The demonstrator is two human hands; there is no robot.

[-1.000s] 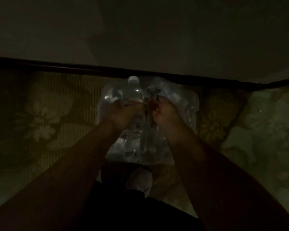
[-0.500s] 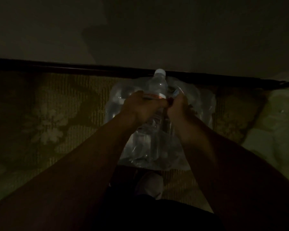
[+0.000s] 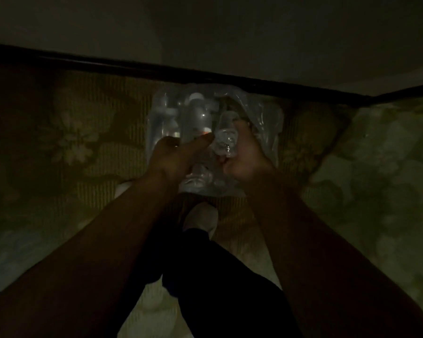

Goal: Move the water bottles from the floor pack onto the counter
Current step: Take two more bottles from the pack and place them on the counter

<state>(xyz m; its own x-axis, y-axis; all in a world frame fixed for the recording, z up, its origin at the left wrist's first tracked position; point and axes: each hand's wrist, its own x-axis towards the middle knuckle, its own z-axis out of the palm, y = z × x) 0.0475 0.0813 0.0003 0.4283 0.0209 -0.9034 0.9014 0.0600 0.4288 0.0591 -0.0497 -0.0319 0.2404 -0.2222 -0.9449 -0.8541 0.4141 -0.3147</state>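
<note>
The scene is very dark. The floor pack (image 3: 261, 128), several clear water bottles in torn plastic wrap, sits on the carpet against the baseboard. A white-capped water bottle (image 3: 196, 113) with an orange label mark stands upright in it. My left hand (image 3: 174, 154) grips this bottle low down, thumb lying across its front. Beside it, my right hand (image 3: 246, 159) clutches a bunch of clear plastic wrap (image 3: 226, 137) at the pack's opening; a bottle may be inside the bunch, but I cannot tell. The counter is out of view.
Patterned floral carpet (image 3: 71, 142) spreads to both sides. A dark baseboard (image 3: 108, 65) runs along the plain wall (image 3: 205, 28) behind the pack. My foot in a light shoe (image 3: 202, 218) and a dark trouser leg (image 3: 230, 289) are just below the pack.
The white-capped bottle had risen out of the pack in my left hand; now it sits lower among the others. My right hand has taken a fuller grasp of the clear plastic.
</note>
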